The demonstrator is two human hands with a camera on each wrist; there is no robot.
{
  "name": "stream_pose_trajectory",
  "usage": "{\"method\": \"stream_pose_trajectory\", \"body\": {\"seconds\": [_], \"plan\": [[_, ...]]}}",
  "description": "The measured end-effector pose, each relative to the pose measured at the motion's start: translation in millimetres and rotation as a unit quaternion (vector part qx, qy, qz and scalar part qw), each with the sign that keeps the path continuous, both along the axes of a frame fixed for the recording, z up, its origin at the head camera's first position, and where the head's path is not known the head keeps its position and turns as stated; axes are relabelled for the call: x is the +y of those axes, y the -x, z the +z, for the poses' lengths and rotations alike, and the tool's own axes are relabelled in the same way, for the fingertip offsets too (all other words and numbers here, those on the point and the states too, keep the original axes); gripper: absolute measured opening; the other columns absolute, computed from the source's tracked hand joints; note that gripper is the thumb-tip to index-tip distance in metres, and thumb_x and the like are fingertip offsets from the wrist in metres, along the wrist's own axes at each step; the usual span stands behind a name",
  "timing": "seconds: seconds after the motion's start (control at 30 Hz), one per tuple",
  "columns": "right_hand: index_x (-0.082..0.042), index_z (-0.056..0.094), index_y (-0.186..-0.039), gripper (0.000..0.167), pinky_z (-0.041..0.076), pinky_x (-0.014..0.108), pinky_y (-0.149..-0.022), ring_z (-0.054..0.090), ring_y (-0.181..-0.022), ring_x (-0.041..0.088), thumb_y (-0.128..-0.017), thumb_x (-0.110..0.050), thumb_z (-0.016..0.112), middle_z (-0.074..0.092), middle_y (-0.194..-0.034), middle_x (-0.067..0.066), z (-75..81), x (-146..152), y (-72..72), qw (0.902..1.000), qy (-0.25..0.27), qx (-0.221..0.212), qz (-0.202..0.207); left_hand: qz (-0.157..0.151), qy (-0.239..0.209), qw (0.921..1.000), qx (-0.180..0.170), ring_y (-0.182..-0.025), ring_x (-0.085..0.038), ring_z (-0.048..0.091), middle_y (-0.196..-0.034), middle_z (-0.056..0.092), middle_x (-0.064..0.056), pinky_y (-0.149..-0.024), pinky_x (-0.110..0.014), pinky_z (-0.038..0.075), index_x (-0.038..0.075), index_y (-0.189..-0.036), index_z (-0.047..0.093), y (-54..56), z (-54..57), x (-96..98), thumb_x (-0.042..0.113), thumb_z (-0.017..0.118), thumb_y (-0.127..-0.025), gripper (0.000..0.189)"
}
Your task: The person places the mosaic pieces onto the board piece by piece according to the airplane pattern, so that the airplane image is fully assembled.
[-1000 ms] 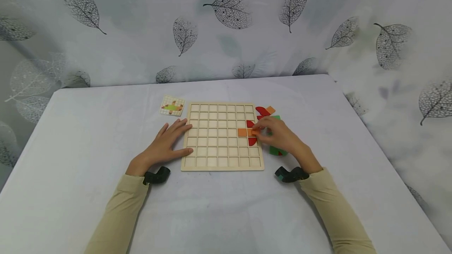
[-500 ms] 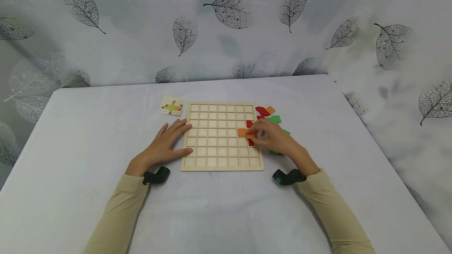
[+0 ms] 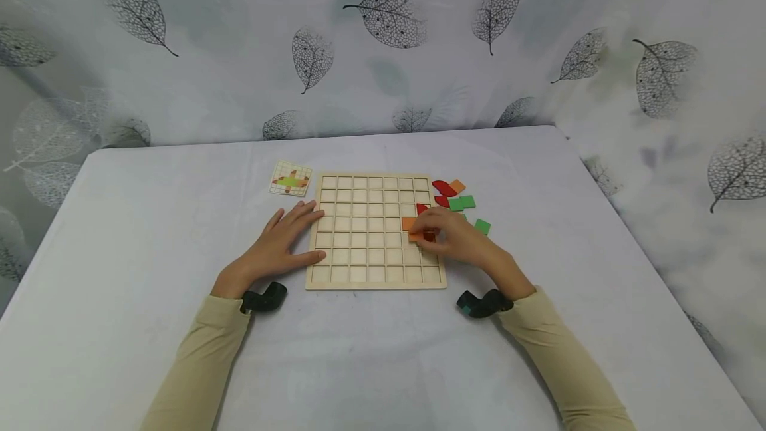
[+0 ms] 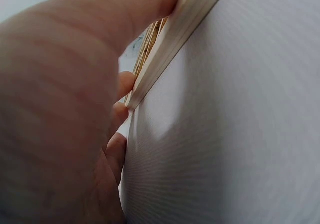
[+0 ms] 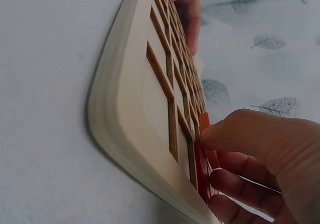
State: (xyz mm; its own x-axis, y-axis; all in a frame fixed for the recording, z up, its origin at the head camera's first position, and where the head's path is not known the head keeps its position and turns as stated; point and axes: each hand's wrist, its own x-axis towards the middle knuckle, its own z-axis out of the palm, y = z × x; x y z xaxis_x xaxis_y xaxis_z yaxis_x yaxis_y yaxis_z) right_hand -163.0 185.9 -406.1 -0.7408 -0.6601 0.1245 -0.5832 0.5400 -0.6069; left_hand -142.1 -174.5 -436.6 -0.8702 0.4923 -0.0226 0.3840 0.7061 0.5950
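My left hand (image 3: 272, 245) lies with fingers spread at the left edge of a wooden grid board (image 3: 359, 287), its thumb and fingertips touching the frame. Over the board's right side, my right hand (image 3: 455, 235) pinches an orange square tile (image 3: 415, 237) between thumb and fingers; the right wrist view shows this orange tile (image 5: 205, 121) tilted, with the thumb on it. Just above it in the head view, another orange tile (image 3: 407, 223) sits in a cell. Red curved pieces (image 3: 421, 208) lie in cells beside the right hand, partly hidden by its fingers.
A small pattern card (image 3: 290, 178) lies beyond the left hand, printed with a green, orange and red figure. Right of the board are loose pieces: red ones (image 3: 444, 188), an orange square (image 3: 457, 185) and several green squares (image 3: 482, 227). The white-covered table (image 3: 371, 358) meets a leaf-printed backdrop.
My right hand has moved left and slightly toward me over the board, carrying the orange tile. More green squares have come into sight behind it. My left hand has stayed in place.
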Motion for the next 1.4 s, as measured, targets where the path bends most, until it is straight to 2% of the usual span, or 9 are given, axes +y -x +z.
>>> {"method": "stream_pose_trajectory", "body": {"seconds": [0.47, 0.73, 1.0, 1.23, 1.4], "plan": [[-0.007, 0.076, -0.100, 0.015, 0.054, 0.033, -0.080, 0.057, -0.102, 0.024, -0.086, -0.010, 0.075, 0.066, -0.109, 0.009, -3.3, -4.2, -4.0, 0.9996, -0.026, 0.008, -0.004, -0.002, 0.003, 1.0000, -0.005, -0.151, -0.028, 0.008, -0.162, 0.020, -0.009, -0.120, -0.048, -0.003, 0.014, -0.152, 0.034, 0.0, 2.3, 0.4, 0.042, 0.068, -0.089, 0.078], [-0.007, 0.076, -0.100, 0.016, 0.053, 0.031, -0.076, 0.057, -0.097, 0.022, -0.085, -0.010, 0.076, 0.065, -0.106, 0.009, -3.4, -4.5, -3.3, 0.9999, -0.015, -0.006, -0.004, -0.001, 0.002, 1.0000, -0.007, -0.151, -0.028, 0.007, -0.162, 0.020, -0.010, -0.120, -0.049, -0.004, 0.013, -0.152, 0.034, 0.1, 2.8, 0.3, 0.042, 0.069, -0.088, 0.078], [-0.007, 0.076, -0.100, 0.016, 0.052, 0.030, -0.075, 0.056, -0.096, 0.022, -0.085, -0.010, 0.076, 0.065, -0.106, 0.009, -3.1, -4.4, -1.8, 0.9998, -0.018, -0.001, 0.003, 0.001, 0.004, 1.0000, -0.008, -0.151, -0.028, 0.007, -0.162, 0.020, -0.009, -0.120, -0.048, -0.004, 0.013, -0.152, 0.034, 0.4, 2.6, 0.1, 0.042, 0.069, -0.088, 0.078], [-0.006, 0.076, -0.098, 0.013, 0.051, 0.028, -0.071, 0.055, -0.085, 0.018, -0.085, -0.006, 0.075, 0.065, -0.100, 0.005, 1.1, 0.2, -0.3, 0.9997, 0.010, -0.020, -0.004, 0.001, 0.001, 1.0000, -0.008, -0.151, -0.028, 0.007, -0.162, 0.020, -0.009, -0.120, -0.049, -0.004, 0.013, -0.152, 0.034, 0.5, 1.9, -0.1, 0.042, 0.069, -0.088, 0.079], [-0.006, 0.075, -0.098, 0.013, 0.051, 0.030, -0.072, 0.055, -0.085, 0.018, -0.086, -0.004, 0.073, 0.065, -0.102, 0.005, 1.1, 6.6, 2.8, 0.9996, 0.016, -0.020, -0.012, 0.000, 0.002, 1.0000, -0.008, -0.151, -0.028, 0.007, -0.162, 0.019, -0.009, -0.120, -0.049, -0.004, 0.013, -0.152, 0.034, 0.3, 2.0, 0.0, 0.042, 0.069, -0.088, 0.079]]}}
